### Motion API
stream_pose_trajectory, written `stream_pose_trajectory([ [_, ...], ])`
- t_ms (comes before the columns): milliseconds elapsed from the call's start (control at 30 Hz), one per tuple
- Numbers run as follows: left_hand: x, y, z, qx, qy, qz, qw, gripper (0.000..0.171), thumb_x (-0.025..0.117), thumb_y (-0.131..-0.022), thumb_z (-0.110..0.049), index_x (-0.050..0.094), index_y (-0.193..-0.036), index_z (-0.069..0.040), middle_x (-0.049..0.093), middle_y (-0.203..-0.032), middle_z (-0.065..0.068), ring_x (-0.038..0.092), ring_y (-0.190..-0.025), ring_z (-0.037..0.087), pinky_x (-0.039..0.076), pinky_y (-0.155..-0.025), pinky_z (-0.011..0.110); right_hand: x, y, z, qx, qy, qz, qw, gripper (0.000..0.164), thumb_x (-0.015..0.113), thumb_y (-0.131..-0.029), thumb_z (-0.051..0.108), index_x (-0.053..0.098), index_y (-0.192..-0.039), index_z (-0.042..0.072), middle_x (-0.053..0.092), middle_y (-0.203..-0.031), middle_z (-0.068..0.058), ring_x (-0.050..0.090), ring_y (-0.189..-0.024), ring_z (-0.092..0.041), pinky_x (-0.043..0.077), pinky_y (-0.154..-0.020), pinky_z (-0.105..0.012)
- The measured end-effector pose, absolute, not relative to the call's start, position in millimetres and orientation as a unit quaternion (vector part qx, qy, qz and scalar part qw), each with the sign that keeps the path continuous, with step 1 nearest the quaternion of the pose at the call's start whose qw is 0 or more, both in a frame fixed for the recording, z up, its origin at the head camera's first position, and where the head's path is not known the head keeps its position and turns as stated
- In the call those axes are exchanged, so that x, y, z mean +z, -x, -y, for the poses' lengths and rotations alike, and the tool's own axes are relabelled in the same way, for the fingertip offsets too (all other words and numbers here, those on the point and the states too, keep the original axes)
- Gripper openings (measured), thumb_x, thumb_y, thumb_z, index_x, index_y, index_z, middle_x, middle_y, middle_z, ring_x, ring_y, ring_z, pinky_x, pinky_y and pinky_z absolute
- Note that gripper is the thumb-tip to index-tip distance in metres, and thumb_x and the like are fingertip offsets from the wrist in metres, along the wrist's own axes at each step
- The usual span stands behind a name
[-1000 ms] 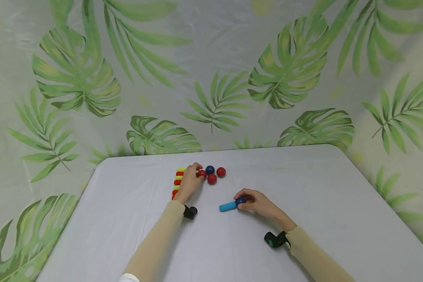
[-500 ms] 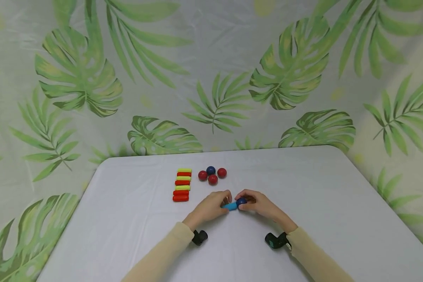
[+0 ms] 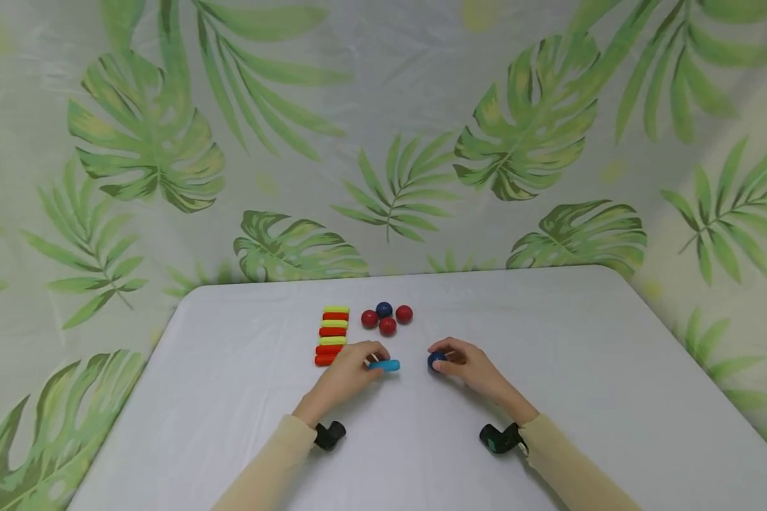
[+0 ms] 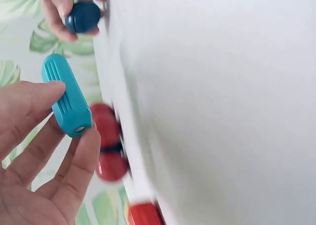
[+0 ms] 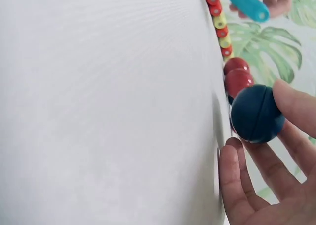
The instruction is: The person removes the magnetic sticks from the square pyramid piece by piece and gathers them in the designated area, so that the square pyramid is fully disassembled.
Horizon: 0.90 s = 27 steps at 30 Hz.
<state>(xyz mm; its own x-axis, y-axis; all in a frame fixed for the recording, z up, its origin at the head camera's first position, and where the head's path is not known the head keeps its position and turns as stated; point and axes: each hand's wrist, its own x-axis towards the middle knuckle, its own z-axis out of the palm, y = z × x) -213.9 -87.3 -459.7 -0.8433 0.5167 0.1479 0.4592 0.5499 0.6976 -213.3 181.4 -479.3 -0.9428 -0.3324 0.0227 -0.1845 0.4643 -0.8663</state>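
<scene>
My left hand pinches a light blue toy rod above the white table. The left wrist view shows the rod between thumb and fingertips, with grooves on its side and a small hole in its end. To the right, my right hand holds a dark blue ball by thumb and fingers. A seam runs round this ball in the right wrist view. Rod and ball are apart. The ball's far side is covered by fingers in the head view.
Several red and yellow rods lie in a column left of centre, the nearest partly behind my left hand. Beyond my hands sit three red balls and another dark blue ball, grouped together. A leaf-patterned cloth hangs behind the table.
My left hand has left a red ball in the group, taken the light blue rod and drawn it leftward off the dark blue ball. My right hand stays nearly in place.
</scene>
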Motion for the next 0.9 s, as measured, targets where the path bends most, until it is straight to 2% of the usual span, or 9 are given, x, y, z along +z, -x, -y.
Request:
stream_pose_trajectory([
  [167,-458.7,213.0,123.0,0.373,-0.231,-0.899,-0.003,0.012,0.071,-0.085,-0.004,0.067,-0.095,-0.010,0.061,-0.091,-0.003,0.055,-0.081,0.015,0.048,-0.071,0.026,-476.0,222.9,-174.4,-0.499,0.109,-0.858,0.048,0.028,0.068,-0.089,0.016,0.062,-0.115,0.008,0.061,-0.115,-0.010,0.057,-0.105,-0.031,0.044,-0.092,-0.048],
  [367,-460.9,212.7,147.9,0.334,-0.182,-0.924,-0.029,0.013,0.073,-0.081,0.001,0.069,-0.090,-0.008,0.057,-0.086,-0.002,0.052,-0.079,0.016,0.048,-0.072,0.031,-474.1,242.1,-159.2,-0.496,0.073,-0.865,0.028,0.027,0.070,-0.088,0.011,0.062,-0.113,0.006,0.061,-0.113,-0.012,0.056,-0.106,-0.031,0.044,-0.094,-0.046],
  [667,-465.9,213.1,150.8,0.297,-0.176,-0.938,-0.037,0.014,0.074,-0.079,0.004,0.069,-0.087,-0.006,0.054,-0.084,0.000,0.051,-0.081,0.020,0.048,-0.076,0.035,-476.1,266.3,-140.3,-0.484,0.043,-0.874,-0.002,0.028,0.071,-0.085,0.008,0.060,-0.110,0.003,0.060,-0.111,-0.015,0.057,-0.101,-0.030,0.046,-0.090,-0.042],
  [900,-465.8,213.3,147.4,0.293,-0.166,-0.940,-0.049,0.016,0.074,-0.077,0.006,0.066,-0.086,-0.005,0.055,-0.086,0.001,0.051,-0.083,0.021,0.048,-0.076,0.035,-477.0,272.3,-133.3,-0.470,0.039,-0.882,-0.004,0.028,0.072,-0.085,0.008,0.058,-0.108,0.001,0.059,-0.111,-0.017,0.057,-0.098,-0.029,0.048,-0.086,-0.039],
])
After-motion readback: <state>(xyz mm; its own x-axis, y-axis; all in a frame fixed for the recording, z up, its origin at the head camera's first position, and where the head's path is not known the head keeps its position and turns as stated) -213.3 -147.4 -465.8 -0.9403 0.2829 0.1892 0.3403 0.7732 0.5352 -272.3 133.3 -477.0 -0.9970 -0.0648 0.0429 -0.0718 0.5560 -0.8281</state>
